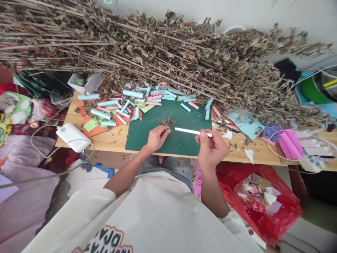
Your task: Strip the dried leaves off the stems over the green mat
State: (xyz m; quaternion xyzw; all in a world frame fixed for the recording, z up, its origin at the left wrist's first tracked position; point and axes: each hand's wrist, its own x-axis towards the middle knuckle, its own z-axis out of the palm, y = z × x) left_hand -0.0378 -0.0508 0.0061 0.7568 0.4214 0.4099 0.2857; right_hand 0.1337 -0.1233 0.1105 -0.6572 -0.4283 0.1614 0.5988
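My right hand [212, 149] is closed round one end of a slim white stick [188, 131], which lies nearly level with its free end toward my left hand. My left hand [157, 138] has its fingers pinched together low over the green mat [147, 135]. A tiny round end shows at those fingertips; what it belongs to is hidden. Just beyond the left fingertips is a small heap of crumbled dry leaves [169, 121]. Behind it, rolled blue paper tubes [133, 93] and pink paper tubes [155, 97] lie scattered across the mat's back edge.
Bundled dried leafy stalks [158, 49] cover the back of the wooden table [265, 154]. A white power bank [73, 137] with a cable sits at the left edge. Purple string [272, 131] and pink paper [289, 144] lie right. A red plastic bag [284, 214] of scraps hangs below.
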